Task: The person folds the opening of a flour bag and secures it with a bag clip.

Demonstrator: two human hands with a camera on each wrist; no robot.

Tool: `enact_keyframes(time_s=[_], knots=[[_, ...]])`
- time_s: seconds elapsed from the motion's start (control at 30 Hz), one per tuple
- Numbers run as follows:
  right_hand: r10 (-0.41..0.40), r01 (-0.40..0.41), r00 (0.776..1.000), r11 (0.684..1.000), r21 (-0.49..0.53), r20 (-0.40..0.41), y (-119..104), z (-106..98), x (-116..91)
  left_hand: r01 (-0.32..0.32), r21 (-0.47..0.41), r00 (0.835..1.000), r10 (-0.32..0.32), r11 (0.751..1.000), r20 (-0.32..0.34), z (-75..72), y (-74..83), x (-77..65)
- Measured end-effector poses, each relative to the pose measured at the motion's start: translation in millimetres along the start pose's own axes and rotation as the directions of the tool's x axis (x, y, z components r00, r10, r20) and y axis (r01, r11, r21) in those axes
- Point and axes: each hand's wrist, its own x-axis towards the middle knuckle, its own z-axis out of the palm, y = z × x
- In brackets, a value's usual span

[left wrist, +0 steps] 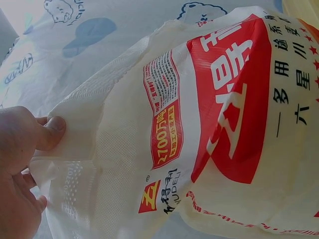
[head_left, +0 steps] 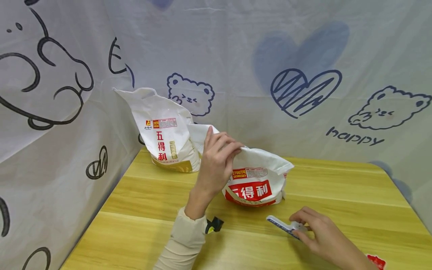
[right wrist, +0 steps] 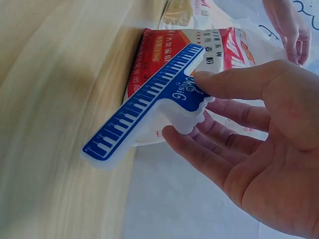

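Note:
My left hand (head_left: 216, 163) pinches the top edge of a white flour bag (head_left: 253, 190) with a red label, thumb on one face of the plastic in the left wrist view. The bag stands on the table, its upper part flattened and leaning over. Between the thumb and fingers of my right hand (head_left: 322, 236) is a white and blue sheet-music clip (right wrist: 144, 109) with a piano-key pattern. It hangs just above the tabletop, in front of the bag and apart from it.
A second flour bag (head_left: 168, 131), with gold print and a loose top, stands at the back left. Patterned cloth (head_left: 236, 56) rises behind the wooden table (head_left: 135, 217). A small red item (head_left: 376, 261) shows at the lower right, partly hidden by my right forearm.

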Motion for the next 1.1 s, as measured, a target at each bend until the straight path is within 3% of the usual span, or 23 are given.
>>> enact_keyframes(time_s=[0.27, 0.53, 0.97, 1.1], knots=[[0.072, -0.072, 0.995, 0.997, 0.0, 0.067, -1.9, -8.1, 4.0, -0.002, 0.001, 1.0, 0.002, 1.0, 0.003, 0.0, -0.2, 0.1], [0.008, -0.009, 0.999, 1.0, -0.01, -0.035, -1.8, -11.5, 5.1, -0.008, 0.006, 1.0, 0.008, 1.0, -0.004, 0.4, -0.2, 0.0], [0.093, -0.093, 0.996, 0.996, -0.006, -0.003, -12.2, -28.1, 15.2, -0.002, 0.003, 1.0, 0.002, 1.0, 0.004, 0.0, 0.6, -0.5], [0.08, -0.08, 0.996, 0.997, -0.009, -0.026, -13.1, -33.3, 17.5, 0.0, 0.005, 1.0, 0.0, 1.0, 0.004, -0.7, 0.5, -0.4]])
